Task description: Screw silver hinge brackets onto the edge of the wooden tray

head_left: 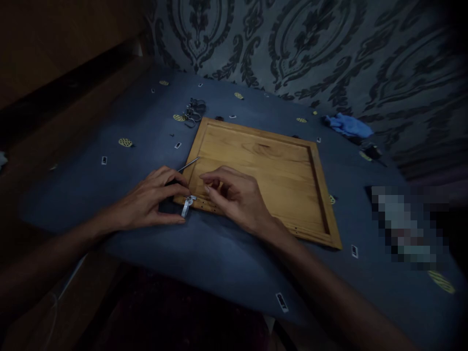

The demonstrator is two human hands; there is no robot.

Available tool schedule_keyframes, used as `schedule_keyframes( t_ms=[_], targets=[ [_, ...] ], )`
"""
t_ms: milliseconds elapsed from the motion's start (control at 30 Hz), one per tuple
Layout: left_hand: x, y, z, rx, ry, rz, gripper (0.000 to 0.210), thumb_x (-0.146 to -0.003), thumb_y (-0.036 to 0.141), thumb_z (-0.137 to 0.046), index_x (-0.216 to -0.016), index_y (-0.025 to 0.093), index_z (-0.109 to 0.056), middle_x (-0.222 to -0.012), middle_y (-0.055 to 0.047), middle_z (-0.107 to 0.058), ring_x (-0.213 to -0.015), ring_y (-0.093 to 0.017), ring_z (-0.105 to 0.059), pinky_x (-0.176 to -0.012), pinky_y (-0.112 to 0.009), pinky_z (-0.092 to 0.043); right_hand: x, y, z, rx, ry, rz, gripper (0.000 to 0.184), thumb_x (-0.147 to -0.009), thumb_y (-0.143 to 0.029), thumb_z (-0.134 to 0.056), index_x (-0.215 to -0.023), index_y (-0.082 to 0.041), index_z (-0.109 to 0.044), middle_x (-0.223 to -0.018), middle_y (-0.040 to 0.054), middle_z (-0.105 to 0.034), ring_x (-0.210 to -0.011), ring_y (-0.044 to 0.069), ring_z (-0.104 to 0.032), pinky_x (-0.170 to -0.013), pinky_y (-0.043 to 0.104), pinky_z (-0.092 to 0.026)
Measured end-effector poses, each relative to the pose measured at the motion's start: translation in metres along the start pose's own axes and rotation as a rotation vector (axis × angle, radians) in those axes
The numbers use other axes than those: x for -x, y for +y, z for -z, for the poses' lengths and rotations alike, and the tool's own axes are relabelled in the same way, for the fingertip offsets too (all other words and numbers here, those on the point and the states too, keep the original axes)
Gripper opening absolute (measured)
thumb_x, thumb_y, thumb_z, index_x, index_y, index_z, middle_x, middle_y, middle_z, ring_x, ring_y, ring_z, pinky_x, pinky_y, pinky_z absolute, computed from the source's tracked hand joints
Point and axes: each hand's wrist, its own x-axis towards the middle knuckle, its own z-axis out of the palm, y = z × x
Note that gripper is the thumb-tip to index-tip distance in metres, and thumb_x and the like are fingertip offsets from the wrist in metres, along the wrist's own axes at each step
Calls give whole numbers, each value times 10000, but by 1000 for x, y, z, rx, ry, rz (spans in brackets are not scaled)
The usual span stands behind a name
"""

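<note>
A wooden cabinet door with a raised frame lies flat on the blue patterned cloth. At its near left corner sits a small metal hinge. My left hand grips this hinge, fingers above and thumb at its lower end. Beyond these fingers a thin metal shaft, like a screwdriver's, crosses the door's left edge; its other end is hidden behind the hand. My right hand hovers over the door, right of the hinge, with thumb and fingers bent close together. Whatever may be between them is too small to make out.
Several metal hinge-like parts lie past the door's far left corner. A blue crumpled cloth and a dark object are at the far right. A blurred-out item lies at the right. Patterned wallpaper rises behind; wooden furniture borders the left.
</note>
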Motion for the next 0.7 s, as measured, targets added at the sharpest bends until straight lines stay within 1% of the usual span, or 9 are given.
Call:
schedule_keyframes(
  t_ms=[100, 167, 200, 267, 367, 433, 500, 567, 700],
  targets=[
    [0, 1, -1, 9, 3, 15, 399, -999, 558, -737, -1259, 256, -721, -1266, -75, -668, -1203, -268, -594, -1066, -431, -509, -25, 4, -5, 66, -170, 91, 250, -1043, -152, -555, -1211, -174, -739, -1174, 106, -772, -1024, 203, -734, -853, 334, -597],
    [0, 1, -1, -2, 6, 26, 393, -993, 566, -740, -1241, 262, -727, -1236, -69, -669, -1186, -270, -591, -1048, -426, -505, -44, 6, -13, 154, -292, 116, 261, -1061, -158, -514, -1181, -164, -745, -1254, 129, -750, -1118, 226, -715, -938, 363, -574],
    [0, 1, -1, -11, 1, 32, 391, -994, 568, -738, -1243, 267, -727, -1223, -67, -669, -1183, -270, -593, -1046, -426, -500, -54, 8, -17, 205, -364, 111, 216, -1053, -179, -549, -1121, -166, -754, -1233, 122, -749, -1102, 225, -708, -929, 355, -561],
    [0, 1, -1, -23, -7, 36, 387, -995, 563, -737, -1248, 271, -724, -1225, -63, -671, -1194, -272, -599, -1056, -432, -485, -72, 11, -24, 282, -513, 84, 164, -1013, -139, -587, -994, -174, -746, -1068, 79, -754, -932, 188, -686, -801, 303, -517],
    [0, 2, -1, -34, -5, 30, 389, -989, 562, -746, -1252, 277, -722, -1261, -63, -679, -1219, -275, -610, -1048, -432, -467, -91, 15, -25, 308, -628, 78, 194, -915, -30, -617, -866, -185, -724, -801, -1, -699, -695, 131, -594, -644, 259, -414],
    [0, 2, -2, -49, 4, 31, 388, -981, 560, -759, -1252, 285, -724, -1268, -59, -686, -1213, -274, -618, -1038, -429, -451, -99, 15, -23, 313, -676, 86, 249, -878, 20, -600, -824, -191, -720, -699, -32, -657, -617, 111, -546, -597, 247, -373],
    [1, 2, -3, -69, 11, 28, 378, -984, 552, -760, -1251, 287, -723, -1263, -54, -693, -1199, -270, -628, -1019, -422, -432, -102, 14, -21, 331, -704, 100, 276, -862, 42, -590, -796, -195, -715, -681, -35, -655, -608, 107, -533, -590, 248, -362],
    [1, 2, -4, -91, 19, 16, 380, -992, 561, -747, -1242, 276, -719, -1260, -53, -701, -1183, -267, -639, -1005, -422, -410, -102, 12, -20, 373, -676, 108, 262, -855, 35, -603, -782, -195, -705, -744, -13, -684, -644, 119, -537, -610, 262, -367],
    [2, 2, -4, -132, 44, -5, 405, -998, 598, -723, -1240, 275, -712, -1282, -60, -714, -1194, -275, -656, -1064, -461, -363, -90, 17, -18, 506, -459, 64, 192, -877, -19, -621, -819, -192, -681, -923, 65, -707, -703, 160, -528, -637, 306, -358]
  ],
)
